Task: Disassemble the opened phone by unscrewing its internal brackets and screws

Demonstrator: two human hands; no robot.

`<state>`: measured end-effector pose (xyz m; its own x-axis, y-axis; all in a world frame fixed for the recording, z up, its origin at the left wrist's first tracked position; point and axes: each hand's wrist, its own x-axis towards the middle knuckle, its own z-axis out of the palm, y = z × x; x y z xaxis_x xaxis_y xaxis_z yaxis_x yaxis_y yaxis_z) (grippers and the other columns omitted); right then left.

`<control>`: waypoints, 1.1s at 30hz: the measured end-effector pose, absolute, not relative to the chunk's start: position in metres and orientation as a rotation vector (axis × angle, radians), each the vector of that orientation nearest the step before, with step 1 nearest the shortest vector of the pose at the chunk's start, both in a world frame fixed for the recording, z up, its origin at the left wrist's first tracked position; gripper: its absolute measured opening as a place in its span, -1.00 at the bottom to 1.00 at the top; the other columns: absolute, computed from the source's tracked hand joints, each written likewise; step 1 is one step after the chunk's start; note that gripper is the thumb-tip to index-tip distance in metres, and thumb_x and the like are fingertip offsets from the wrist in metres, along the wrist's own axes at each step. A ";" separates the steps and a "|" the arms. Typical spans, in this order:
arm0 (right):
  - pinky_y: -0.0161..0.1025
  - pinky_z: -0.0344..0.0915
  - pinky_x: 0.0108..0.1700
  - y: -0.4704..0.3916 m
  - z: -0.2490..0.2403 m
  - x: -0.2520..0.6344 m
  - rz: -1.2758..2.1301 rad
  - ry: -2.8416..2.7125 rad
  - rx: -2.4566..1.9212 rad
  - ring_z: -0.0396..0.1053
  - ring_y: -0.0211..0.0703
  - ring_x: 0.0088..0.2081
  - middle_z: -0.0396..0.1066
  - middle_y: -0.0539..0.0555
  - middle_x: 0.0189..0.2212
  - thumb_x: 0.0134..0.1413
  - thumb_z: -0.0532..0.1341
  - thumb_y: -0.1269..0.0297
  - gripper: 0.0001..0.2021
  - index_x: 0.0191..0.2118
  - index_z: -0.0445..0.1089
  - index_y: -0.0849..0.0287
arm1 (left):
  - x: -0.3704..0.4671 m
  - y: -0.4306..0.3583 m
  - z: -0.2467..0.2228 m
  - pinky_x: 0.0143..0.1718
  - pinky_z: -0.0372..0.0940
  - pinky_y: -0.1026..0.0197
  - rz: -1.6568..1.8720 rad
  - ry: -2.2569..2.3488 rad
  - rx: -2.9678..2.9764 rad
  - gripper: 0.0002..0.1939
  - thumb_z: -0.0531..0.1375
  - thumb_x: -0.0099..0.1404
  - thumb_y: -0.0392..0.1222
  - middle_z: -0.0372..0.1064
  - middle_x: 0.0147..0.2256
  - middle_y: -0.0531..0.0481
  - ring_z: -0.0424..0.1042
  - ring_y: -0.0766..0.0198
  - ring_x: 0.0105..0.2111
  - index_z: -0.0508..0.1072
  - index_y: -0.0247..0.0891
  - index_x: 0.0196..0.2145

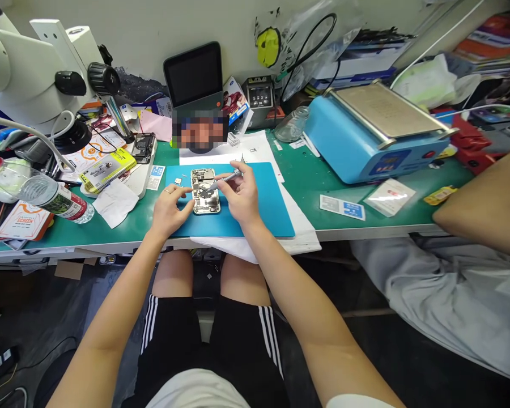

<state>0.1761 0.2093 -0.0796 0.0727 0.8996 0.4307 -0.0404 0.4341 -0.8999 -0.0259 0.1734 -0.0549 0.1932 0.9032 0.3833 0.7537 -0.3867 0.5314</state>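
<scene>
An opened phone (206, 205) lies on a blue mat (263, 215), its inner parts and circuit board exposed. My right hand (243, 195) is closed around a slim grey screwdriver (223, 179), whose tip points down at the middle of the phone. Along the phone's left edge rests my left hand (170, 208), fingers stretched toward the frame and apart, with a ring on one finger. A few small loose parts (178, 181) lie on the mat at the phone's upper left.
A microscope (34, 73) overhangs the left side, near a tilted plastic bottle (63, 198). To the right stands a blue heating-plate machine (344, 136). A dark screen on a stand (194, 73) is at the back. Another person's arm (488, 204) reaches in at right.
</scene>
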 end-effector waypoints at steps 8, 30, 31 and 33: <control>-0.08 0.58 -0.06 0.209 -0.081 0.173 0.912 -1.333 -0.835 0.61 -0.11 -0.19 0.61 0.02 -0.19 0.18 0.36 0.09 -0.58 0.07 0.25 -0.01 | -0.026 0.177 -0.060 -0.10 0.36 0.18 0.907 1.625 2.264 -0.80 0.29 0.39 -0.12 0.45 -0.21 -0.04 0.47 0.16 -0.14 0.63 -0.18 -0.08; -0.12 0.52 -0.10 0.211 -0.080 0.171 1.023 -1.353 -0.818 0.60 -0.13 -0.20 0.61 -0.01 -0.20 0.16 0.37 0.13 -0.61 0.03 0.26 -0.01 | -0.028 0.180 -0.060 -0.07 0.34 0.17 0.857 1.580 2.273 -0.87 0.28 0.41 -0.18 0.49 -0.26 -0.03 0.49 0.15 -0.14 0.66 -0.16 -0.17; -0.12 0.52 -0.10 0.211 -0.080 0.171 1.024 -1.361 -0.821 0.60 -0.13 -0.20 0.61 -0.01 -0.19 0.17 0.37 0.11 -0.61 0.03 0.26 -0.01 | -0.028 0.180 -0.060 -0.06 0.34 0.17 0.852 1.583 2.271 -0.86 0.27 0.42 -0.18 0.49 -0.26 -0.03 0.49 0.15 -0.14 0.66 -0.15 -0.17; -0.12 0.53 -0.11 0.212 -0.080 0.171 1.024 -1.374 -0.821 0.59 -0.13 -0.19 0.61 0.00 -0.19 0.18 0.36 0.08 -0.61 0.03 0.25 -0.01 | -0.028 0.180 -0.060 -0.05 0.34 0.16 0.844 1.588 2.268 -0.86 0.27 0.42 -0.17 0.50 -0.25 -0.03 0.49 0.14 -0.14 0.66 -0.15 -0.18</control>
